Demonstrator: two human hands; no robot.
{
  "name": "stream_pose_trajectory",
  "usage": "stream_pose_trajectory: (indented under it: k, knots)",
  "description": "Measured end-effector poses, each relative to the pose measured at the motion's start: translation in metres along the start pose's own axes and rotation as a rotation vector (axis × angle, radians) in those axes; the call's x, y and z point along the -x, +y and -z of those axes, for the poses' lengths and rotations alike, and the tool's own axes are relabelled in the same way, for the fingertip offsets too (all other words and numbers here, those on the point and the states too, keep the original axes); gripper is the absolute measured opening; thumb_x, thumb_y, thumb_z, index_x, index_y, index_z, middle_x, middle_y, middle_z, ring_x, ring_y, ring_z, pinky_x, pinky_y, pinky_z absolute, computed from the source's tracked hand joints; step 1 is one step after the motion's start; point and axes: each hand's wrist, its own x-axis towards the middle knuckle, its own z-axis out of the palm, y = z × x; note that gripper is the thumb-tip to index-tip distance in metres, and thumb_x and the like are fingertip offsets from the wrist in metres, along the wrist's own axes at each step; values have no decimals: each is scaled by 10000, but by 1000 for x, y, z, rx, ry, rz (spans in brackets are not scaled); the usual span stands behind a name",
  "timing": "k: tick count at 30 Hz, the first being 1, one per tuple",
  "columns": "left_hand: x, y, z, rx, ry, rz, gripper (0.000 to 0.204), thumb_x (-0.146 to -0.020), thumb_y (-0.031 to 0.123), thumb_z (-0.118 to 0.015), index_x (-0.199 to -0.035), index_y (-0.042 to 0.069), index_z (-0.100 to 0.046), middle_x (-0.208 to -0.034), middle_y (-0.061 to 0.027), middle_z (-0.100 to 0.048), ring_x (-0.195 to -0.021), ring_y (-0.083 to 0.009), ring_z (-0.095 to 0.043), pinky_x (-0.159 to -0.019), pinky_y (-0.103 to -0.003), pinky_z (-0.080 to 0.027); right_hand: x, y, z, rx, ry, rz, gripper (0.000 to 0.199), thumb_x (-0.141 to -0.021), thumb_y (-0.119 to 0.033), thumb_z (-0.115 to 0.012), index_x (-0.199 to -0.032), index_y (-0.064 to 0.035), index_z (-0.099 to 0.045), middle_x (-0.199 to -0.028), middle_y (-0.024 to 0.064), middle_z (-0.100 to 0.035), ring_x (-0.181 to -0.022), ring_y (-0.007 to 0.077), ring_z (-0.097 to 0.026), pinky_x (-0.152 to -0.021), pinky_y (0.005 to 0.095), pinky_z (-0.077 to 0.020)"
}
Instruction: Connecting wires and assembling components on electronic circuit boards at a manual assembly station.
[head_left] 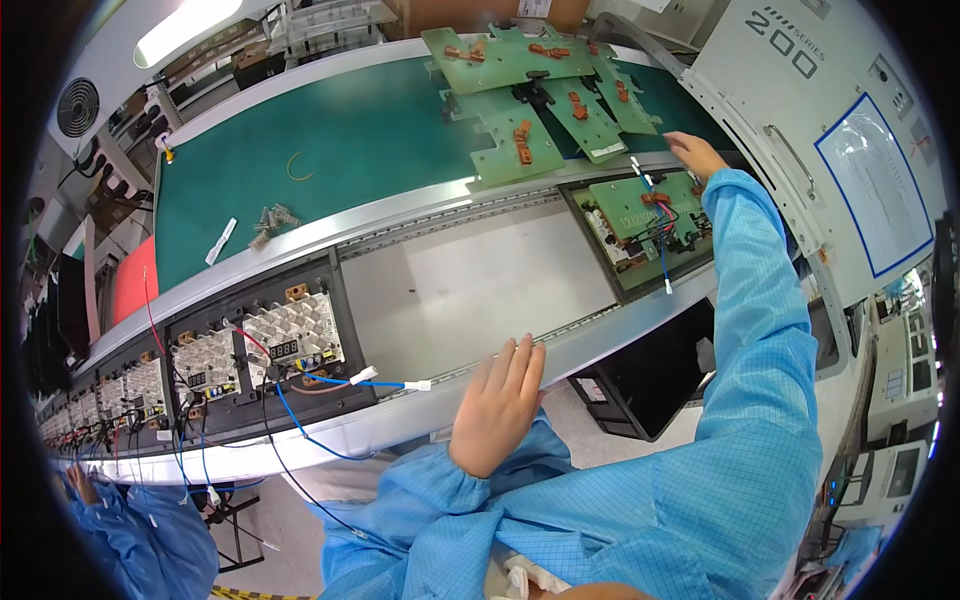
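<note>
A: Left hand (497, 405)?
B: Lay flat, fingers together and extended, on the near aluminium rail of the conveyor line (480, 255). Gripped nothing.

A: Right hand (694, 152)?
B: Reached out at the far rail of the conveyor line, fingertips at the edge of the stack of green fixture plates with copper-coloured clamps (530, 95). Fingers mostly hidden behind the hand; open or pinching could not be told.

A: Closest item?
B: Green circuit board in a black carrier tray, red and blue wires on top (645, 215), on the conveyor line just below the right hand.

A: Elsewhere on the conveyor line?
B: Black tray with a white perforated board and blue leads (265, 350), left of the left hand. Dark green mat (330, 150) beyond the far rail.
</note>
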Motion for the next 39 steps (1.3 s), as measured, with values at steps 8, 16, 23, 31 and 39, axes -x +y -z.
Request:
stream_pose_trajectory:
  k: [8, 16, 23, 31, 39]
  knots:
    - [6, -1, 2, 1, 10, -2, 616, -808, 262, -663, -1351, 50, -462, -1373, -91, -506, -1244, -237, -501, -1036, -386, -410, -14, -89, -11, 5, -337, 29, 324, -919, -263, -602, -1086, 12, -649, -967, 114, -696, -872, 206, -641, -802, 329, -498]
    - [14, -6, 5, 17, 10, -2, 647, -795, 263, -675, -1361, 45, -450, -1381, -90, -497, -1253, -235, -490, -1046, -387, -400, -3, -121, -2, 70, -390, -47, 311, -877, -242, -625, -1077, -7, -658, -946, 125, -708, -869, 239, -663, -810, 347, -504]
    - [15, -9, 5, 66, 6, -7, 676, -785, 254, -688, -1374, 39, -434, -1385, -104, -490, -1267, -253, -477, -1052, -395, -385, 26, -71, 26, -135, -8, -8, 364, -902, -276, -595, -1186, -51, -628, -1094, 137, -682, -999, 274, -644, -896, 357, -484]
    - [19, -13, 11, 87, -1, -36, 680, -799, 291, -667, -1348, -35, -434, -1393, -155, -476, -1253, -282, -470, -1012, -392, -400, 128, -34, 78, 4, -489, -780, 344, -892, -392, -626, -791, -70, -694, -617, 8, -532, -531, 107, -478, -474, 277, -381]
    - [19, -12, 9, 115, -18, -34, 661, -801, 268, -675, -1353, -2, -433, -1400, -132, -467, -1275, -281, -463, -1052, -419, -378, 172, -22, 75, -506, -564, -791, 305, -944, -288, -574, -1050, -17, -666, -637, -15, -514, -517, 96, -428, -472, 273, -366]
